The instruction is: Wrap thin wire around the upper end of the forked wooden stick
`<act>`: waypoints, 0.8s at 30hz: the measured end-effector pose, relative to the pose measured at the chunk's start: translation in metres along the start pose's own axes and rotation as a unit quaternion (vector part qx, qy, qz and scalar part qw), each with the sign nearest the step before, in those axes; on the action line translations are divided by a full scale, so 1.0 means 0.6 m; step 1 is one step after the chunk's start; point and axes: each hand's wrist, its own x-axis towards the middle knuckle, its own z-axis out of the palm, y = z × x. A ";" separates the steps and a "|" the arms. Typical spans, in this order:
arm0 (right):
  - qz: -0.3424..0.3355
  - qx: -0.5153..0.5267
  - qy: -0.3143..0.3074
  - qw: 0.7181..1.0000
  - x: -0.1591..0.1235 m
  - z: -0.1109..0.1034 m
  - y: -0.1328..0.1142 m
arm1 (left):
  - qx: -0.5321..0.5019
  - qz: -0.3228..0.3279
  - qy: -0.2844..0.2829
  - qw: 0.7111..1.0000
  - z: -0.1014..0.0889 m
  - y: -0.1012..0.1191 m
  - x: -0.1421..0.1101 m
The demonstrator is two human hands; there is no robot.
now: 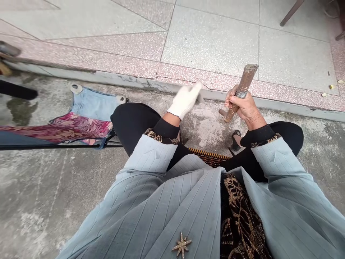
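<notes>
- My right grip [245, 104] is closed around the wooden stick [246, 80], whose long axis slants forward-right.
- My gloved left grip [184, 99] is leftward, apart from it; whether closed, I cannot tell.

Left of the right hand [246, 106], which grips a wooden club [248, 77], a gap over the concrete [205, 131] leads to the gloved left hand [185, 100]; past that, the left knee [136, 118] and a fabric-covered frame [97, 102] bar the way. Ahead of the grip a raised step edge [129, 80] crosses, then tiled floor [210, 39] gives wide room up to a dark leg [292, 12], well off to the right. Behind the grip a shoe [236, 142] and woven seat [208, 157] narrow the passage; the right knee [288, 135] blocks the near right
</notes>
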 end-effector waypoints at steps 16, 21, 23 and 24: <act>0.021 0.024 0.033 0.999 0.010 -0.002 0.018 | -0.211 0.024 -0.081 0.974 0.050 0.024 -0.036; 0.082 0.019 0.018 0.996 0.011 -0.012 0.018 | -0.138 0.025 -0.012 0.990 0.043 0.021 -0.026; 0.099 0.014 -0.006 0.995 0.009 -0.020 0.016 | -0.094 0.022 0.024 0.995 0.038 0.017 -0.020; 0.104 0.011 -0.027 0.994 0.007 -0.024 0.014 | -0.071 0.023 0.039 0.997 0.034 0.014 -0.017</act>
